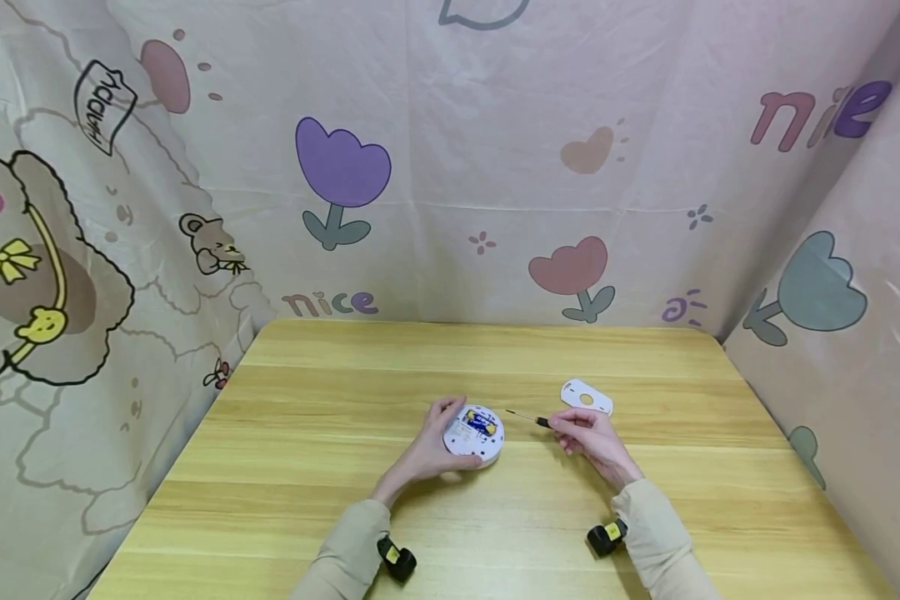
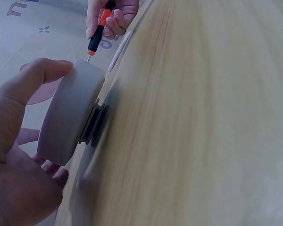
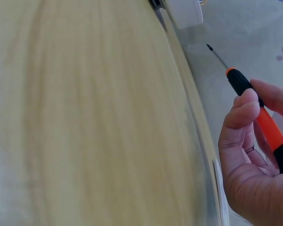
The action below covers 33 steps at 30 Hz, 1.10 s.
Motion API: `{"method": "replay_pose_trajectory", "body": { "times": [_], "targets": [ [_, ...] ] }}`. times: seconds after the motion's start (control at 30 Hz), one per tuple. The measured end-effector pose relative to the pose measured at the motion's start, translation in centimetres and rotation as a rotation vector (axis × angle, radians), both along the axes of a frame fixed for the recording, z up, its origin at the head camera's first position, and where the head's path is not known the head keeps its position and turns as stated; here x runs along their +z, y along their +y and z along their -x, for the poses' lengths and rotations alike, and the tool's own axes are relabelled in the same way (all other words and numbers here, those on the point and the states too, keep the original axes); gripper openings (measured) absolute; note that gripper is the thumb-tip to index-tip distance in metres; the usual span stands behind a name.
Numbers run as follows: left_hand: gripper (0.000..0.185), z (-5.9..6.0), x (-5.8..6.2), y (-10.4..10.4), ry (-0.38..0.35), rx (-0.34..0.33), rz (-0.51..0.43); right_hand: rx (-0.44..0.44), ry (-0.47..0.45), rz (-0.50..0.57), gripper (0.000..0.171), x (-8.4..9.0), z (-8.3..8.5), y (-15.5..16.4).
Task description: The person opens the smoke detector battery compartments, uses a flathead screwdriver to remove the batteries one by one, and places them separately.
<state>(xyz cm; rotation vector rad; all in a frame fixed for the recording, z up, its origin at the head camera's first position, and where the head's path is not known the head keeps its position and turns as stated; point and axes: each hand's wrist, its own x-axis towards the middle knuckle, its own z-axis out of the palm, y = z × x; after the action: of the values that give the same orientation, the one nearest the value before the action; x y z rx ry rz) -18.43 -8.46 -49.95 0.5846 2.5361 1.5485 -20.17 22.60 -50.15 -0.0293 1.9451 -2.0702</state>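
Observation:
A round white device lies on the wooden table with its back off, and yellow batteries show inside. My left hand grips its left rim, thumb on the edge; the left wrist view shows the device from the side. My right hand pinches a small orange-and-black screwdriver, whose tip points left toward the device and stops short of it. In the right wrist view the screwdriver runs between thumb and fingers. A white oval cover lies flat beyond the right hand.
Patterned cloth walls close in the table at the back and both sides. A black-and-yellow wrist unit sits on each sleeve. Bare wood stretches across the table's far half and left side.

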Motion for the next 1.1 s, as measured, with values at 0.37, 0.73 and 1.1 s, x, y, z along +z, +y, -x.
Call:
{"method": "replay_pose_trajectory", "body": {
  "times": [0.37,0.73,1.1],
  "targets": [
    [0.104,0.16,-0.16,-0.25,0.008,-0.052,-0.006,0.000,-0.002,0.005,0.013,-0.10,-0.08,0.02],
    [0.098,0.11,-0.31,-0.41,0.052,-0.082,0.002,-0.004,0.006,0.002,0.015,-0.04,-0.09,-0.08],
    [0.111,0.10,-0.89,0.20,0.001,-0.032,0.033,-0.003,0.000,0.006,0.012,-0.04,-0.18,-0.06]
  ]
}}
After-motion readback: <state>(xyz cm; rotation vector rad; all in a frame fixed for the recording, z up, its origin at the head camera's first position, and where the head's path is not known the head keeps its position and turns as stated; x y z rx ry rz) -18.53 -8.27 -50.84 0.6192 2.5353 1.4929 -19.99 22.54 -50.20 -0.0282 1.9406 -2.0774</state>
